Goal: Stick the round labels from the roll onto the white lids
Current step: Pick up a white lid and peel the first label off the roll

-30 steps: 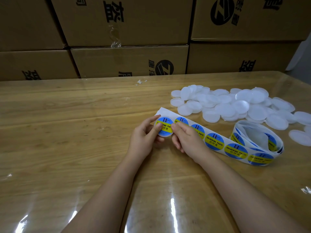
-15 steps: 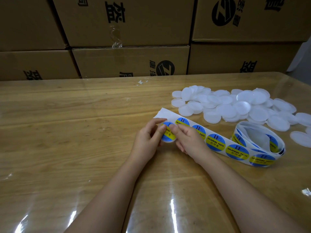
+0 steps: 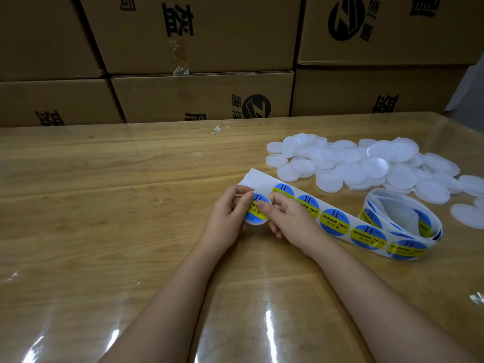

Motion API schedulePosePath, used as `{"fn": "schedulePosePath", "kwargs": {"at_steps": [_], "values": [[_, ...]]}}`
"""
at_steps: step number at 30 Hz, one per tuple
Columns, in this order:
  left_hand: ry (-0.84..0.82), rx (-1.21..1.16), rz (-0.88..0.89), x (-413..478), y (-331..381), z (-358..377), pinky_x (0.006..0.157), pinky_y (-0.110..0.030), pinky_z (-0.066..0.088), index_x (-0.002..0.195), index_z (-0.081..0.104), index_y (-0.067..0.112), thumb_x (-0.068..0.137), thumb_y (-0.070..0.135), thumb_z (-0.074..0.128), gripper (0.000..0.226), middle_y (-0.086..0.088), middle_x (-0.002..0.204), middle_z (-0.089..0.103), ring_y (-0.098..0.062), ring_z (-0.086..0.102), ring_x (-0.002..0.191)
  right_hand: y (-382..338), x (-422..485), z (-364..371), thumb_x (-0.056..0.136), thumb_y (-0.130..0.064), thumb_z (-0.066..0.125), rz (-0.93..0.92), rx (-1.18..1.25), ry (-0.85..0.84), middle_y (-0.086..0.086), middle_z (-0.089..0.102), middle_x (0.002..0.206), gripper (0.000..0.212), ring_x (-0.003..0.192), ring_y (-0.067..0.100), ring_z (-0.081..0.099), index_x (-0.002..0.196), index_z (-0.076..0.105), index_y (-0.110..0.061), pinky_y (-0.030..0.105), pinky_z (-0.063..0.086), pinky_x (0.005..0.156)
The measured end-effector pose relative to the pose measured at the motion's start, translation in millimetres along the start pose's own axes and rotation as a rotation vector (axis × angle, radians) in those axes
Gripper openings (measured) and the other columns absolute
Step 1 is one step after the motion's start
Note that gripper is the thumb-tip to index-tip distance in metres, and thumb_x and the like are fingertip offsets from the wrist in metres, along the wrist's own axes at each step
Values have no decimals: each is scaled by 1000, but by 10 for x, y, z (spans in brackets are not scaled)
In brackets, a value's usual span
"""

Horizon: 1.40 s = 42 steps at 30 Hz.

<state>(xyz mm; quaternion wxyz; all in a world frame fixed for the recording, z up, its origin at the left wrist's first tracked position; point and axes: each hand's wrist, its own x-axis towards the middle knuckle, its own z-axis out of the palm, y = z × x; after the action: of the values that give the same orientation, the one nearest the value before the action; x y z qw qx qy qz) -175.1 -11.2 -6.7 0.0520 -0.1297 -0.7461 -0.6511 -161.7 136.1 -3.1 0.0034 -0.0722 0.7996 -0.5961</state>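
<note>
Seen from the head camera, both hands meet over the middle of the wooden table (image 3: pixel 104 205), which lies under a glossy clear sheet. The left hand (image 3: pixel 227 218) has its thumb and forefinger curled onto the left edge of a round label (image 3: pixel 255 214), blue with a yellow band. The right hand (image 3: pixel 290 218) pinches the same label from the right, fingertips bent in on it. The label is held just above the tabletop, tilted toward the person. A thin white edge shows beneath its lower rim (a lid under it or not, I cannot tell). Just behind the hands runs the backing strip (image 3: pixel 264 179), bare white at its near end, then carrying a row of the same labels out to the right, where it curls into the loose roll (image 3: pixel 400 218). The white lids (image 3: pixel 366 166) lie heaped beyond the strip, a few strays further right, near the roll. Stacked cardboard boxes (image 3: pixel 199 35) with black print wall off the table's far edge.
</note>
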Motion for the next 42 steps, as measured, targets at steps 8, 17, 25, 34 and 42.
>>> {"fn": "schedulePosePath", "kwargs": {"at_steps": [8, 17, 25, 34, 42], "values": [[72, 131, -29, 48, 3, -244, 63, -32, 48, 115, 53, 28, 89, 4, 56, 35, -6, 80, 62, -17, 56, 65, 32, 41, -61, 97, -27, 49, 61, 224, 213, -7, 51, 50, 23, 42, 6, 44, 78, 54, -16, 15, 37, 44], [368, 856, -217, 145, -245, -641, 88, -42, 42, 121, 47, 14, 87, 30, 59, 40, -8, 105, 63, -33, 57, 103, 31, 20, -23, 98, -24, 49, 37, 29, 156, -8, 55, 51, 21, 46, 3, 50, 81, 57, -14, 14, 42, 49], [314, 1277, 103, 87, -193, -531, 76, -38, 28, 88, 68, 16, 87, 34, 58, 21, -6, 96, 61, -31, 52, 91, 27, 25, -16, 97, -22, 50, 47, 37, 157, -8, 55, 52, 20, 46, 5, 50, 81, 58, -14, 16, 42, 49], [203, 1313, -220, 97, -258, -616, 112, -56, 4, 134, 49, 32, 94, 56, 31, 50, 13, 147, 39, -25, 20, 142, 4, 11, -16, 97, -22, 49, 52, 3, 153, -8, 57, 54, 20, 47, 3, 51, 82, 58, -15, 15, 42, 50], [182, 1286, -233, 78, -230, -602, 112, -59, 5, 129, 52, 25, 98, 41, 30, 41, 10, 147, 40, -28, 22, 140, -24, -67, 10, 95, -18, 53, -233, -123, 552, -11, 55, 59, 19, 58, 6, 50, 76, 52, -21, 20, 39, 56]]}}
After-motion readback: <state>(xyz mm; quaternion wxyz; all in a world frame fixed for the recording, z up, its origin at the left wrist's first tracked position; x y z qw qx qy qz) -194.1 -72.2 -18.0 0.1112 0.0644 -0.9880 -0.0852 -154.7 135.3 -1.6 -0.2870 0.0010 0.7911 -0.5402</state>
